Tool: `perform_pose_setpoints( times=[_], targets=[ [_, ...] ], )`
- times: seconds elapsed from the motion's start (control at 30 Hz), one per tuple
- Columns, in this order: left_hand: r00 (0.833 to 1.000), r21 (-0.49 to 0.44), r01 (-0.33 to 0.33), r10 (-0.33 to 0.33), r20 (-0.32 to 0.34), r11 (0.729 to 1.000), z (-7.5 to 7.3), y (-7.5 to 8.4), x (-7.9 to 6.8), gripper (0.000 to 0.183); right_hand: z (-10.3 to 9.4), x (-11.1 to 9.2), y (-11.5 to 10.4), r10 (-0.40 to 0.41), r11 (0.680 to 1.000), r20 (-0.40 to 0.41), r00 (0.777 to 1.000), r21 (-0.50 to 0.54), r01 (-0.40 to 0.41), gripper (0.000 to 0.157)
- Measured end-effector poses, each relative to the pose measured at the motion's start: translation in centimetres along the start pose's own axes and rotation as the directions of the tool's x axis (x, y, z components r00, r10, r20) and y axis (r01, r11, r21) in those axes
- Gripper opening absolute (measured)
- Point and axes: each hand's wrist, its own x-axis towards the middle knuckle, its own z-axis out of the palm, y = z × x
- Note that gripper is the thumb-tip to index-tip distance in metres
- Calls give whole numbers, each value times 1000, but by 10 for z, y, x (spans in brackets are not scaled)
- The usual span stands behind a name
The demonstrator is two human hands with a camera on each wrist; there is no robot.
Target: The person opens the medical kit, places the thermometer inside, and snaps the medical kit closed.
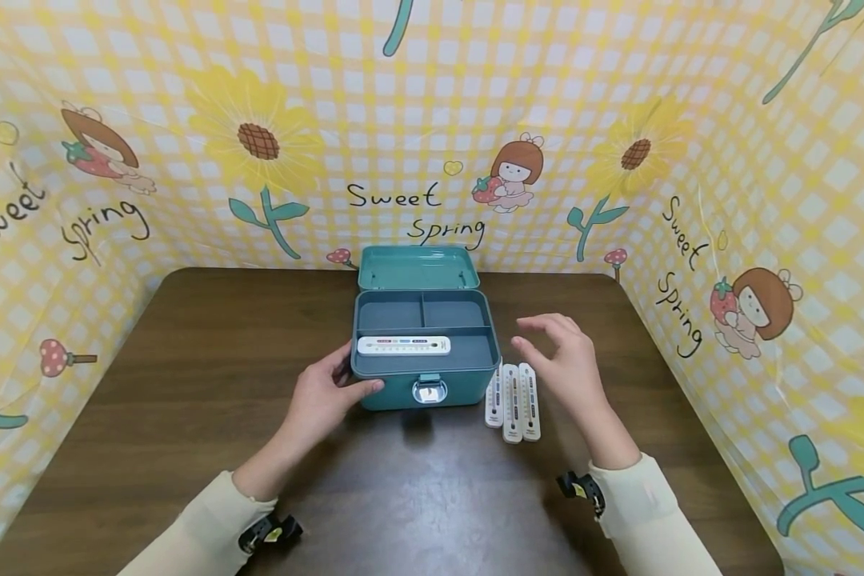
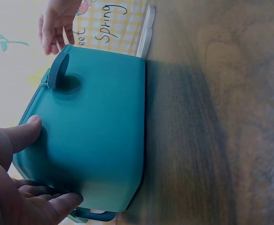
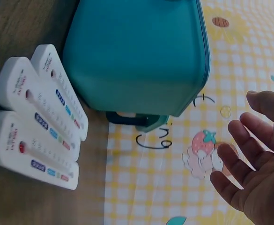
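Observation:
A teal storage box (image 1: 396, 394) stands with its lid (image 1: 419, 268) raised, showing a grey divided tray (image 1: 385, 310). In the tray's front compartment lies one white thermometer (image 1: 403, 346). My left hand (image 1: 326, 394) holds the box at its left front corner, thumb on the front and fingers along the left side. Three more white thermometers (image 1: 513, 404) lie side by side on the table, close against the box's right side. Above and to the right of them, my right hand (image 1: 565, 360) hovers with fingers loosely bent and nothing in them.
The brown wooden table (image 1: 259, 320) is enclosed at the back and sides by a yellow checked cloth (image 1: 374, 120) with printed flowers and figures. A metal latch (image 1: 430, 390) sits on the box's front. Behind the box, a handle (image 3: 122, 118) shows in the right wrist view.

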Motion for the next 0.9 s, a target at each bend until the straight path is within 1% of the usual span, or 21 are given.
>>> perform_pose_setpoints(
  times=[0.23, 0.6, 0.77, 0.9],
  targets=[
    [1000, -6, -4, 4, 14, 1000, 1, 0, -1, 93, -5, -20, 11, 43, 999, -38, 998, -1, -43, 30],
    [1000, -13, -16, 16, 16, 1000, 1, 1, 0, 93, 0, -46, 31, 114, 993, -92, 989, 21, -113, 33],
    [1000, -12, -17, 17, 16, 1000, 0, 0, 0, 94, 6, -56, 39, 175, 985, -96, 980, 13, -174, 36],
    [1000, -9, -24, 24, 15, 1000, -1, 0, 0, 94, 10, -64, 44, 250, 968, -79, 965, 31, -248, 38]
  ],
)
